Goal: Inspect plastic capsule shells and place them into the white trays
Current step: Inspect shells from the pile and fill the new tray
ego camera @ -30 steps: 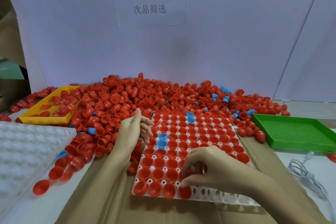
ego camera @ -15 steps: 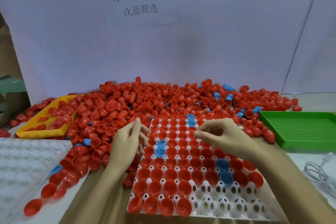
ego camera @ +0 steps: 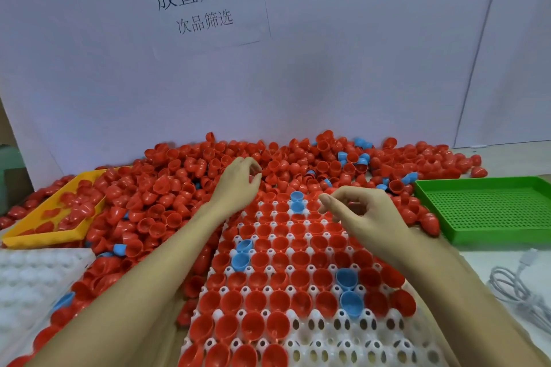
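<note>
L hand (ego camera: 238, 184) now farther into shell pile (ego camera: 167, 184)

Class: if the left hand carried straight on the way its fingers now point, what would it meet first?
Most likely the pile of red capsule shells just beyond the left hand; depth is uncertain.
</note>
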Demonstrator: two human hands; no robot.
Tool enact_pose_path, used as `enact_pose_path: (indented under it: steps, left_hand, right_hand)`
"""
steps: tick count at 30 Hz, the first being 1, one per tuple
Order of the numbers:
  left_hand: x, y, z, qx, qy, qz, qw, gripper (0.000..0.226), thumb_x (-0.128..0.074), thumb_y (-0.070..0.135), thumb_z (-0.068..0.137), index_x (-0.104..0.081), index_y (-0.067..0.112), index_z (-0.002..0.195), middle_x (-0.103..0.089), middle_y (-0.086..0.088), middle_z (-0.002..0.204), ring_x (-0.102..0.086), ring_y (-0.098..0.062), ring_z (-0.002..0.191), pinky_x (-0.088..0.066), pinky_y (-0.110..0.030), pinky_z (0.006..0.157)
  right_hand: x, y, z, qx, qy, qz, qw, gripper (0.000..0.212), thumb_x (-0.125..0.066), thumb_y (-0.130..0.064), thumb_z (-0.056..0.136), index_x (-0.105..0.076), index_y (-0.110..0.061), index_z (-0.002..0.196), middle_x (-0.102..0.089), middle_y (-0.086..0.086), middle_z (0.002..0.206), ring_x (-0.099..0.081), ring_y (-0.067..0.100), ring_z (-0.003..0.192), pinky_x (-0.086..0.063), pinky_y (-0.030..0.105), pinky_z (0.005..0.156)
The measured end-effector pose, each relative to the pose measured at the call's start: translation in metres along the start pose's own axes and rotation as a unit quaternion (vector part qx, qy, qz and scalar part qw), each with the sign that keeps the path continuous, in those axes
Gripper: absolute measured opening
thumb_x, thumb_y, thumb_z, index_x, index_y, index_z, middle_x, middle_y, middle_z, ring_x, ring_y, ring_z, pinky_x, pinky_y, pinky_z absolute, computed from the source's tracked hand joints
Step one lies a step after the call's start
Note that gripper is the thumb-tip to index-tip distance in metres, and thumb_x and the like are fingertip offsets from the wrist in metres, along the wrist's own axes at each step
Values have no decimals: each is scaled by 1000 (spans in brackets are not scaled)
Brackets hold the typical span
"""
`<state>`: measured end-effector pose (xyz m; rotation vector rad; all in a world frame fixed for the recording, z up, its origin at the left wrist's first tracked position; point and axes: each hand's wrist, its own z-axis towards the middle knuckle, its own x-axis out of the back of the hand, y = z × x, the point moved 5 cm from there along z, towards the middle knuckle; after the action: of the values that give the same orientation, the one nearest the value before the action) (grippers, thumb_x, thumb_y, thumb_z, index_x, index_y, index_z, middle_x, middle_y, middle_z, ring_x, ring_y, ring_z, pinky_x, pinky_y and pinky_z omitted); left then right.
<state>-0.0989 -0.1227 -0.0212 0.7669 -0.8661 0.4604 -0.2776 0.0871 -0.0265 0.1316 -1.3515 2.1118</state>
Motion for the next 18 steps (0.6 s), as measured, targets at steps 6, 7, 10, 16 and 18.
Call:
enact_pose_path:
  steps: [6, 7, 10, 16, 18]
  left_hand:
    - [-36, 0, 45, -80, -155, 176, 969, 40, -64, 33, 102, -59, 22, 140, -55, -1, 139, -53, -23, 128, -52, -44, 101]
    - [-41, 1, 46, -79, -157, 182, 967, 37, -66, 33, 101, -61, 21, 136, -58, -2, 135, -55, -23, 125, -52, -43, 100]
    - [-47, 2, 45, -79, -102, 186, 974, 25, -71, 27, 98, -66, 18, 121, -66, -2, 122, -59, -24, 118, -52, -41, 96]
    - [-28, -6, 36, -63, -7, 99, 993, 23, -80, 33, 91, -77, 17, 107, -73, 2, 112, -62, -19, 109, -52, -38, 94]
    - [-15, -9, 31, -62, 20, 61, 996, 23, -81, 34, 91, -77, 18, 106, -73, 4, 110, -62, -19, 108, -50, -37, 96]
  right_hand:
    - [1, 4, -1, 6, 13, -10, 1000, 34, -60, -61, 100, -77, -36, 83, -70, -9, 72, -61, 10, 58, -49, 24, 55]
    - [1, 4, -1, 5, 12, -13, 1000, 34, -61, -60, 100, -76, -36, 82, -70, -10, 72, -61, 11, 58, -49, 24, 56]
    - [-2, 1, -1, 8, 14, -16, 1000, 34, -61, -59, 98, -77, -34, 81, -71, -12, 72, -61, 11, 59, -49, 23, 55]
    - [-2, -1, -3, 5, 9, -13, 1000, 34, -61, -56, 98, -77, -31, 81, -71, -8, 72, -64, 19, 62, -55, 39, 61]
    - [-2, 0, -4, 0, 7, -13, 1000, 33, -62, -53, 98, -77, -31, 80, -70, -9, 70, -62, 14, 59, -53, 31, 58]
